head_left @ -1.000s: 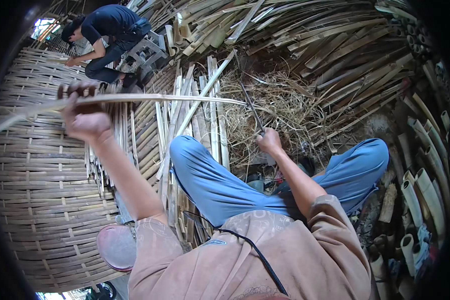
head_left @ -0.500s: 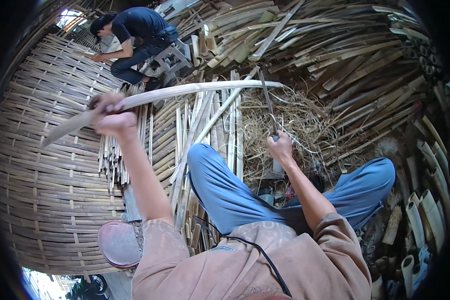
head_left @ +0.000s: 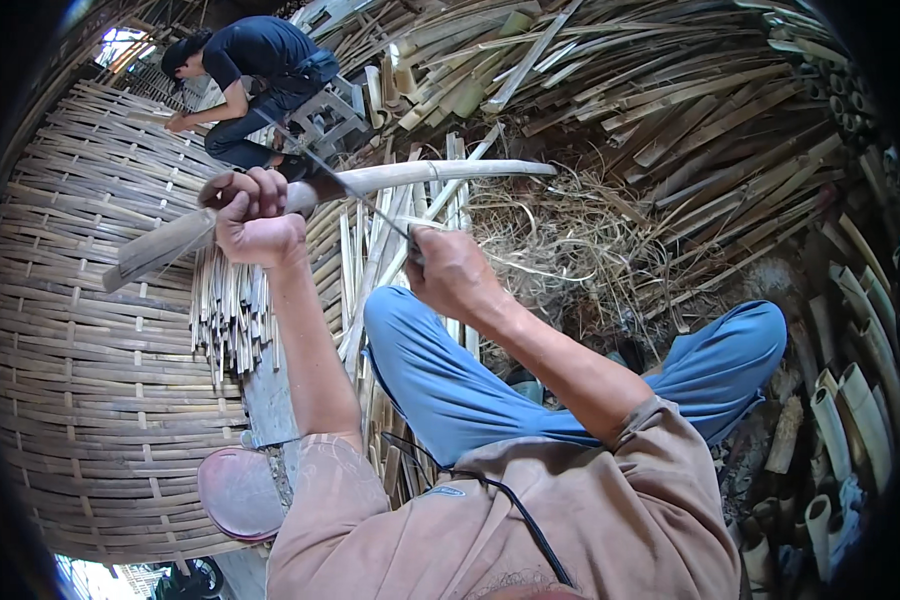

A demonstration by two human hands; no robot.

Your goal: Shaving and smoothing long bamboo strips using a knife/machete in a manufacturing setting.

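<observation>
My left hand [head_left: 258, 218] is closed round a long pale bamboo strip [head_left: 440, 171], gripping it towards its wide left end. From there the strip runs to the right, bending in the view, across the area in front of my knees. In my right hand [head_left: 452, 262] is the handle of a long thin knife [head_left: 370, 207], mostly hidden by my fingers. Its blade slants up and left, across the bamboo strip a little right of my left hand. The blade's far part is blurred.
A woven bamboo mat [head_left: 100, 330] spreads on the left, with a bundle of thin slats [head_left: 232, 315] by its edge. Beyond, another person [head_left: 260, 85] bends over the mat. Curly shavings [head_left: 560, 240] lie ahead; split bamboo [head_left: 710, 160] is heaped at the right.
My right hand has moved left with the knife, from near the strip's right end to close by my left hand. The left hand and strip have shifted slightly.
</observation>
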